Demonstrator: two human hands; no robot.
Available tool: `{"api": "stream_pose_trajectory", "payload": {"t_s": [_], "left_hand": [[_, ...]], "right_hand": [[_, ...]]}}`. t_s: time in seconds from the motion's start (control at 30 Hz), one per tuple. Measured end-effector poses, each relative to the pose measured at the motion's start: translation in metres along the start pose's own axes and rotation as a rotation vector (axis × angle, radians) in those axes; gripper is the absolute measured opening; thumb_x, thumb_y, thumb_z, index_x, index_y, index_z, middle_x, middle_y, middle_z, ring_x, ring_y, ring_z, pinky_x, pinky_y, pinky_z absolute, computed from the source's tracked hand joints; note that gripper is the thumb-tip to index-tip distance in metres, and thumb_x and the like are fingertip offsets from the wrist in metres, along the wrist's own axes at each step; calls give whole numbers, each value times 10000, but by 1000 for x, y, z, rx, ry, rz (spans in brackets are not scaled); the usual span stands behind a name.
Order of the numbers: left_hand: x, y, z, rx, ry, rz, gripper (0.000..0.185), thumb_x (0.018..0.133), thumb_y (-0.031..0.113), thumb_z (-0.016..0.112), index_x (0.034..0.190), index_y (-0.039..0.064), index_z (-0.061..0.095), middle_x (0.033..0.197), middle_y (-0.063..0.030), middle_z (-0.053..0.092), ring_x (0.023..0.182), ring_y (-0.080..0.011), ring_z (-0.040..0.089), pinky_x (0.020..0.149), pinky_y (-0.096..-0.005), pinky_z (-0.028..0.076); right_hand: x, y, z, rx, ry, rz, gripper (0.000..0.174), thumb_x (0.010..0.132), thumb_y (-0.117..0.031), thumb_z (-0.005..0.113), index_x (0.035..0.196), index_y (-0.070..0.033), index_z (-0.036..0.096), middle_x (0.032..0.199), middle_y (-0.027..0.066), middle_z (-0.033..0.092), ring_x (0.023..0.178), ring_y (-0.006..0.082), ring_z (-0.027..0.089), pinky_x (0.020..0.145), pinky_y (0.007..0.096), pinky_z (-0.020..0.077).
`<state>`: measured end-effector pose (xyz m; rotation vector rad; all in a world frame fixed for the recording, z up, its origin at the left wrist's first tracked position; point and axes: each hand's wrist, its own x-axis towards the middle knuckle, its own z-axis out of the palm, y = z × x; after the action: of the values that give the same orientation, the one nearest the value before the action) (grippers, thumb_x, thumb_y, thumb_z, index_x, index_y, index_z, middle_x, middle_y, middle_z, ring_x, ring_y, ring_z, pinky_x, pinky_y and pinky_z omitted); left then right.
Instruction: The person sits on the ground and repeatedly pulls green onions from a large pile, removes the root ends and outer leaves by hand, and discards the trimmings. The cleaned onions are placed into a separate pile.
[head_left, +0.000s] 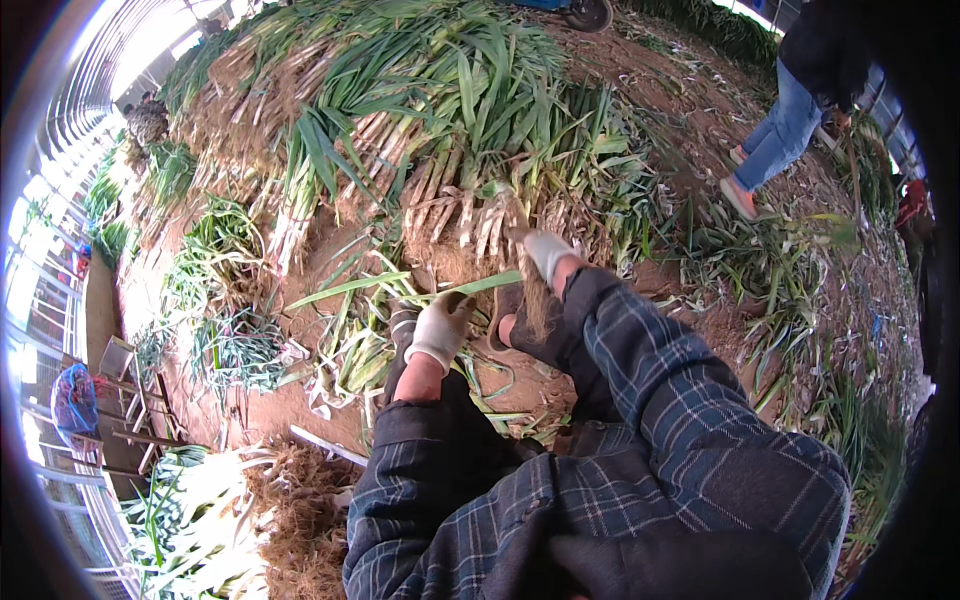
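Note:
My left hand (442, 324), in a pale glove with dark fingertips, is closed on a long green leek leaf (491, 282) between my knees. To its right, my gloved right hand (546, 249) grips a leek (535, 304), whose brown roots hang down below the hand; its upper part is blurred. Just beyond both hands lies a heap of leeks (442, 199), with white stalks and roots towards me and green tops pointing away. Stripped leek leaves (364, 349) are scattered on the soil by my left foot.
Trimmed leeks (202, 525) with bushy roots lie at my lower left. Bundled leeks (225, 247) lie further left, near a wooden frame (146, 409). At upper right a person (784, 124) in jeans stands among leaf litter (750, 277). A wheel (589, 13) shows at the top.

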<state>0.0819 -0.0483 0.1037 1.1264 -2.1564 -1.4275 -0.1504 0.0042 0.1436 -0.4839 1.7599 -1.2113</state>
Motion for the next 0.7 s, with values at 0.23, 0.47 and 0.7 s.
{"api": "stream_pose_trajectory", "payload": {"t_s": [0.23,0.47,0.7], "left_hand": [[-37,28,14,-979,-593,-148,564,959,515,547,1213,15,607,1050,-58,674,920,-166,655,830,-313,535],[-64,30,12,-1097,-575,-47,290,877,137,629,1108,-32,581,993,-75,652,853,-204,641,788,-314,530],[-91,30,-7,-957,-617,174,395,774,247,730,1031,-17,588,792,-28,594,668,-136,553,616,-271,463]], "right_hand": [[-56,71,44,623,-169,-242,429,965,-367,617,1232,-33,635,1058,80,678,888,178,644,725,315,522],[-91,67,57,450,-355,-116,364,938,-369,677,1021,-14,681,891,25,667,741,136,618,692,267,511],[-103,23,25,718,-442,31,583,889,-512,679,1251,-64,588,1212,141,635,1103,271,601,952,409,473]]}}
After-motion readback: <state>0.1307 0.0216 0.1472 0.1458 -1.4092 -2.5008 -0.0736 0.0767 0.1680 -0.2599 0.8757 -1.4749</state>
